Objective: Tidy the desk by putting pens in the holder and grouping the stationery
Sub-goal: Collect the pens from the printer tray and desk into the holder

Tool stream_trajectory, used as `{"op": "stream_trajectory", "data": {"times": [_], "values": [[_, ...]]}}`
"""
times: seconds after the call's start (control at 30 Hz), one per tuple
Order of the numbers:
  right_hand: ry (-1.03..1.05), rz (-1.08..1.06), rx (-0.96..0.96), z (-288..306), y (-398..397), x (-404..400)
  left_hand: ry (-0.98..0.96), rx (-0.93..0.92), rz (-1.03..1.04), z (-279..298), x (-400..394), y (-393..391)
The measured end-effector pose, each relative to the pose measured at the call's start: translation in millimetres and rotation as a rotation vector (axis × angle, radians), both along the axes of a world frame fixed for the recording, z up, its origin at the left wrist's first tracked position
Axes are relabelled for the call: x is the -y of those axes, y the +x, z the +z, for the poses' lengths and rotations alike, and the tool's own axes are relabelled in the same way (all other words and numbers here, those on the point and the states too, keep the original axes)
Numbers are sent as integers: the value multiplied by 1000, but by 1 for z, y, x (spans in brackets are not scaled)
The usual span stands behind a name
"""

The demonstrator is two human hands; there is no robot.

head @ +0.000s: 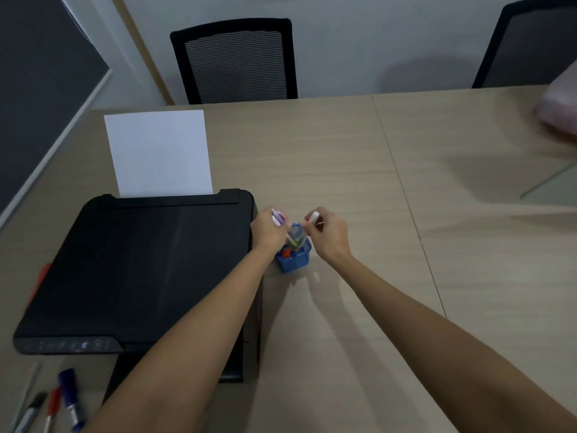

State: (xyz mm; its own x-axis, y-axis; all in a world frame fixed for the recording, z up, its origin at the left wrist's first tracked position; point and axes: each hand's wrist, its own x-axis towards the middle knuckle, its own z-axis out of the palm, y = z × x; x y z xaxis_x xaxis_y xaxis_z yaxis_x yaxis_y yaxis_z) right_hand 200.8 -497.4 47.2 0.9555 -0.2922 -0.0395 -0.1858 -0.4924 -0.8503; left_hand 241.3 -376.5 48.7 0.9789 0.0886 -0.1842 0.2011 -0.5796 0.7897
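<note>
Two hands meet over a small blue mesh pen holder [294, 259] standing on the desk [359, 170], just right of a black printer [134, 267]. The left hand [269, 231] has its fingers clenched around a pale pink-and-lilac pen [278, 217], whose end sticks out beyond the knuckles on the far side. The right hand [329, 234] pinches a white pen [313, 217] between fingertips, above the holder's far rim. Several coloured pens already stand inside. Three markers [59, 401] lie at the desk's near left corner.
</note>
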Motion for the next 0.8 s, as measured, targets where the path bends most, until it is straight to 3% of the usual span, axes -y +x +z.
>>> {"op": "stream_trajectory", "data": {"times": [0.1, 0.23, 0.4, 0.57, 0.7, 0.8], "values": [[-47, 95, -7, -10, -6, -3, 68, -57, -23, -1, 3, 0], [-62, 204, -195, -24, -13, -5, 123, -153, -94, -8, 6, 0], [-45, 273, -245, -29, -25, -1, -94, -387, -68, -13, 6, -5], [-1, 247, -251, -23, -36, -1, -224, -490, -16, -3, 4, -7], [5, 244, -302, -20, -53, -3, -209, -584, -45, 4, 4, -15], [-2, 224, -310, -14, -65, -3, -159, -531, -92, 13, 4, -25]]}}
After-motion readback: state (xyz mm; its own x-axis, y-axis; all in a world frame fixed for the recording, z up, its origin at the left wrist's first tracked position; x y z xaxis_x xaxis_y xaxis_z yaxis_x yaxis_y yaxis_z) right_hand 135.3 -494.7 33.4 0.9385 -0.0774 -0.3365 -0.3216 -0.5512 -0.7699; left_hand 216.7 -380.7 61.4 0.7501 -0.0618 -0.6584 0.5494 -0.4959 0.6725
